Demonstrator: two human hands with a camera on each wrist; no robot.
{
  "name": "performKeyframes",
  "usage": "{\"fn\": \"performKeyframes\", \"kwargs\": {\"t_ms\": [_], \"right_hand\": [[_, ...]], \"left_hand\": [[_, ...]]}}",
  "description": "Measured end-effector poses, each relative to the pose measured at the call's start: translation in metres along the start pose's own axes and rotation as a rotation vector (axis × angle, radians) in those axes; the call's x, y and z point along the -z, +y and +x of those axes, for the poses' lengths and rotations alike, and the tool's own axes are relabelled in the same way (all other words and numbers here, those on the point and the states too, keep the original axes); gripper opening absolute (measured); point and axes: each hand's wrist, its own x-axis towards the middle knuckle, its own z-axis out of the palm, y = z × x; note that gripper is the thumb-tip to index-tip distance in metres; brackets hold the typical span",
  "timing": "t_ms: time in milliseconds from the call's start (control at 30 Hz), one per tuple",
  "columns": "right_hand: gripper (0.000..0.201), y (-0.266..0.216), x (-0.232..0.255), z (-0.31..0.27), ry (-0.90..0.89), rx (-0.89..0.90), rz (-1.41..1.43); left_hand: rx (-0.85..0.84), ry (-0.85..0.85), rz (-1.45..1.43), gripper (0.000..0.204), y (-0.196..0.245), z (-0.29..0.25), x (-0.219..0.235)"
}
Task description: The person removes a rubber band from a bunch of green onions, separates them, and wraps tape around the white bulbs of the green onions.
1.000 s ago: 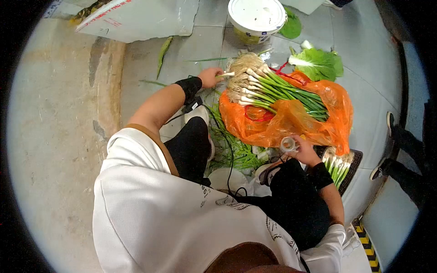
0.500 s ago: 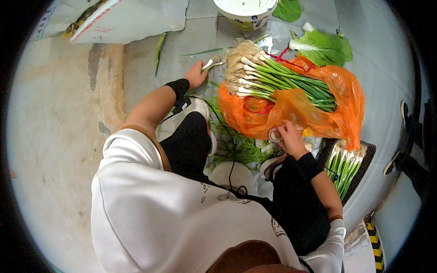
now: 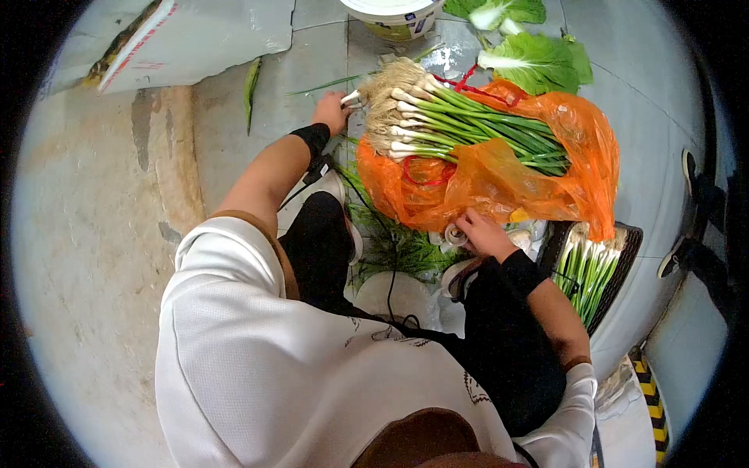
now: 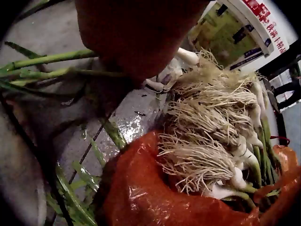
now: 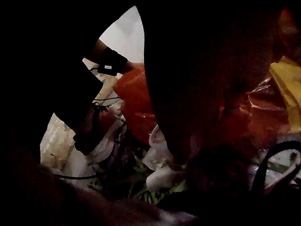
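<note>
The left hand [image 3: 331, 113] grips a few green onions, whose white bulb ends [image 3: 351, 98] stick out toward the root mass of a big bunch. In the left wrist view their green stalks [image 4: 51, 58] trail out on the other side of the hand [image 4: 131, 37]. The big bunch of green onions [image 3: 484, 125] lies on an orange plastic bag [image 3: 499, 183], roots to the left. Below the bag, the right hand [image 3: 485, 234] holds a small roll of clear tape [image 3: 456, 234] at its fingertips. The right wrist view is very dark; the roll [image 5: 158, 136] shows partly.
A white-lidded bucket [image 3: 394, 17] stands beyond the bunch, leafy greens [image 3: 534, 62] to its right. A dark basket [image 3: 620, 285] holds more green onions at the right. Trimmed leaves [image 3: 406, 253] lie between the feet. A foam box [image 3: 203, 43] is at upper left; another person's shoes [image 3: 669, 257] show right.
The left hand has moved, with its green onions, up and left in the head view, and their bulbs are close to the bunch's roots. The right hand has shifted left with the roll.
</note>
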Motion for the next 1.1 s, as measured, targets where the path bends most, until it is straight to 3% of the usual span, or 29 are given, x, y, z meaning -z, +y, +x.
{"fn": "performKeyframes", "kwargs": {"t_ms": [67,133,300,367,433,500,567,633,667,733,800,833,900,1033,1100], "right_hand": [[0.046,-0.001,-0.002,0.001,-0.004,-0.012,-0.026],[0.046,-0.002,0.000,0.001,0.003,-0.012,-0.048],[0.044,-0.020,0.041,-0.007,0.084,0.025,-0.015],[0.041,-0.033,0.071,-0.011,0.160,0.101,0.007],[0.036,-0.051,0.111,-0.010,0.236,0.157,0.054],[0.033,-0.065,0.144,-0.003,0.376,0.226,0.113],[0.036,-0.087,0.184,0.005,0.460,0.260,0.192],[0.041,-0.110,0.215,0.011,0.663,0.194,0.407],[0.041,-0.117,0.224,0.013,0.694,0.194,0.404],[0.046,-0.128,0.239,0.015,0.780,0.241,0.803],[0.047,-0.132,0.248,0.015,0.882,0.295,0.969],[0.049,-0.132,0.252,0.012,0.946,0.351,1.134],[0.038,-0.132,0.259,-0.004,1.021,0.379,1.181],[0.024,-0.127,0.269,-0.040,1.285,0.114,0.932],[0.026,-0.121,0.276,-0.048,1.343,0.244,1.027]], "left_hand": [[-0.008,-0.046,0.027,0.031,-0.009,0.003,-0.004],[-0.083,0.092,0.012,0.027,-0.010,0.002,-0.004],[0.014,0.011,-0.092,0.025,0.014,-0.018,0.056],[-0.021,-0.016,-0.250,0.028,0.040,-0.039,0.098],[-0.089,-0.025,-0.206,0.022,0.063,-0.056,0.138],[-0.157,-0.238,-0.632,0.023,0.088,-0.069,0.170],[-0.123,-0.301,-0.577,0.023,0.133,-0.084,0.208],[-0.292,-0.384,-0.688,0.023,0.174,-0.098,0.232],[-0.297,-0.396,-0.663,0.022,0.199,-0.108,0.244],[-0.386,-0.426,-0.735,0.023,0.236,-0.119,0.249],[-0.450,-0.438,-0.756,0.025,0.274,-0.128,0.252],[-0.392,-0.459,-0.735,0.022,0.296,-0.136,0.259],[-0.487,-0.451,-0.771,0.018,0.323,-0.137,0.250],[-0.570,-0.335,-0.767,0.016,0.372,-0.145,0.238],[-0.590,-0.341,-0.755,0.015,0.383,-0.141,0.234]]}}
